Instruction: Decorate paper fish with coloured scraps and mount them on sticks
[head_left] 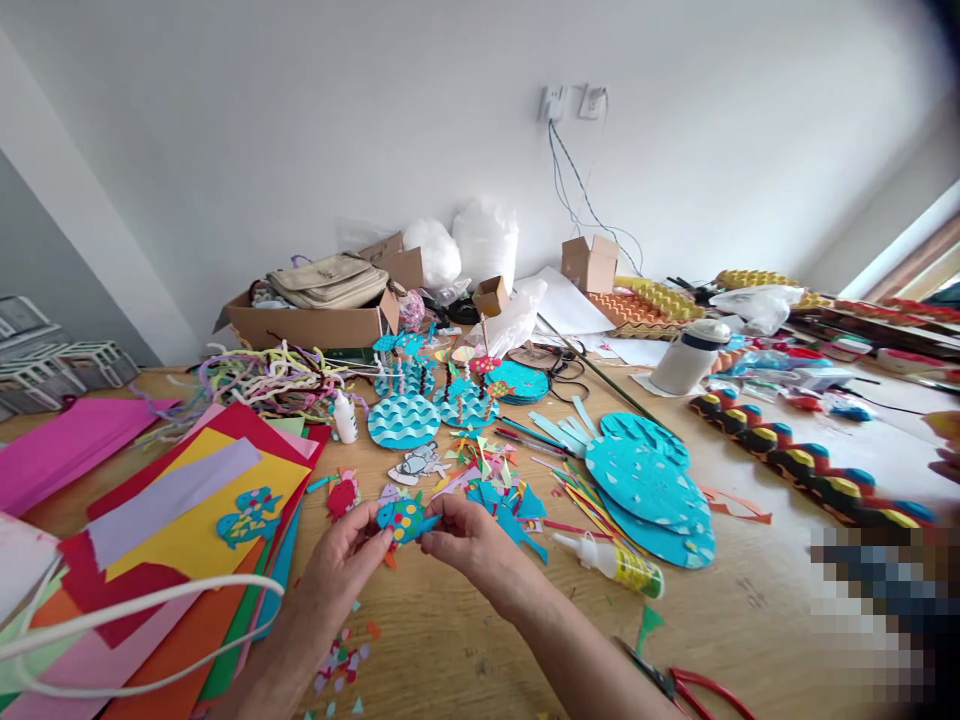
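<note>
Between my two hands is a blue paper fish (405,519) with yellow, red and other coloured dots. My left hand (346,545) pinches its head end, thumb in front. At the tail, the fingers of my right hand (472,545) are closed on the fish too. Just beyond them lie a red paper fish (343,497), a grey-and-white fish cutout (418,464) and a heap of paper scraps (487,462). Two dotted blue fish (249,517) rest on the yellow sheet to the left. Small paper dots (341,662) are scattered below my left wrist.
Coloured paper sheets (225,620) and a white cable (150,597) spread at left. A glue bottle (615,565), red-handled scissors (697,690) and blue paper ovals (649,480) lie to the right. Wavy blue discs (403,422) with fish on stems stand behind. Part of another person's hand (946,450) shows far right.
</note>
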